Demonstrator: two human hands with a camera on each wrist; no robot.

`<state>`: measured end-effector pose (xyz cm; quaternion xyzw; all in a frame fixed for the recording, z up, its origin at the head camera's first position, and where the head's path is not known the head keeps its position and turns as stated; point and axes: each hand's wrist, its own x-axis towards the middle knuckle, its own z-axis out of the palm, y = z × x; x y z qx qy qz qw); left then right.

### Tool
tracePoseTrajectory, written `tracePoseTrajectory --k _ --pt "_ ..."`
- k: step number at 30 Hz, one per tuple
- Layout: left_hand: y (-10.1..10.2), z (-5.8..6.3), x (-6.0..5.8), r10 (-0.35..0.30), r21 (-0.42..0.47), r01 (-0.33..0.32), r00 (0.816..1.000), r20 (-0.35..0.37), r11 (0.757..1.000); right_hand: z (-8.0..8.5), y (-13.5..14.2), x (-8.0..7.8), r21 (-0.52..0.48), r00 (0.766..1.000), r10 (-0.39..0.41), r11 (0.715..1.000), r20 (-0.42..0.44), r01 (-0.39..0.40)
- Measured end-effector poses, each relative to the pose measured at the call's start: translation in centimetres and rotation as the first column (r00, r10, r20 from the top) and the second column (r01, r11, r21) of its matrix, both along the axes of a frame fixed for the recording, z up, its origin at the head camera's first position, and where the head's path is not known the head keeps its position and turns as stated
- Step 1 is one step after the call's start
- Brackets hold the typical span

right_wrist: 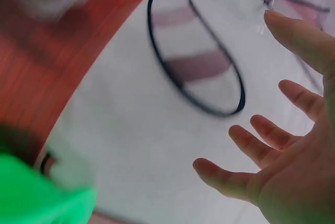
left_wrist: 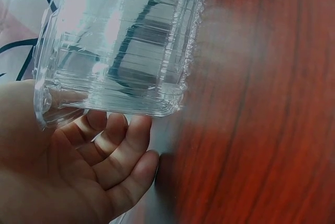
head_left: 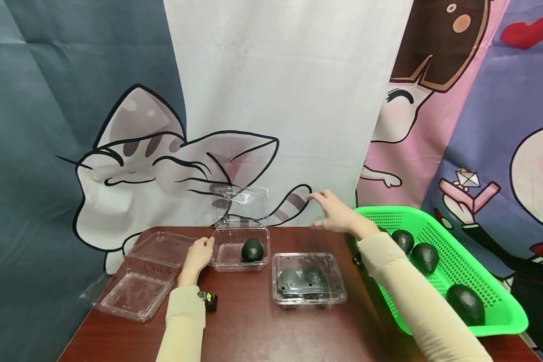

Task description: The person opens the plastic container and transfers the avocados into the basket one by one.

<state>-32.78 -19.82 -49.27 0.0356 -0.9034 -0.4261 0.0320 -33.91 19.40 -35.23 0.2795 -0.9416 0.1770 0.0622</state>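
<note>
sleeves (head_left: pixel 416 286), left hand (head_left: pixel 199 255) gripping clear box (head_left: pixel 240 267), right hand (head_left: pixel 337 212) raised

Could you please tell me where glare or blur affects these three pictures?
Head view: mostly clear, with a bright glint on the raised lid; left wrist view: white reflections on the clear container, and a pale haze over part of the table; right wrist view: the green basket is strongly blurred, while the right hand looks sharper.
</note>
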Motion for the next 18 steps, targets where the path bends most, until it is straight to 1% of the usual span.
tracePoseTrajectory --k 5,8,13,16,18 --pt "0.1 0.1 0.0 -0.003 0.004 0.004 1.0 -0.007 1.0 -0.8 -4.6 0.2 -0.027 0.997 0.071 0.997 0.013 -0.071" --pt "0.3 0.1 0.1 -0.002 0.003 0.002 1.0 -0.015 1.0 -1.5 -7.1 0.6 -0.042 0.995 0.087 0.995 0.047 -0.085" --pt "0.2 -0.2 0.2 0.005 0.003 -0.005 1.0 0.003 1.0 -3.3 -11.1 1.0 -0.034 0.988 0.123 0.992 0.097 -0.121" --pt "0.1 -0.1 0.2 0.004 0.002 -0.004 1.0 -0.004 1.0 -4.3 -13.1 0.8 -0.025 0.981 0.134 0.991 0.137 -0.132" --pt "0.1 0.1 0.2 0.005 0.002 -0.005 1.0 -0.012 1.0 -5.0 -14.2 0.5 0.005 0.977 0.128 0.991 0.168 -0.13"
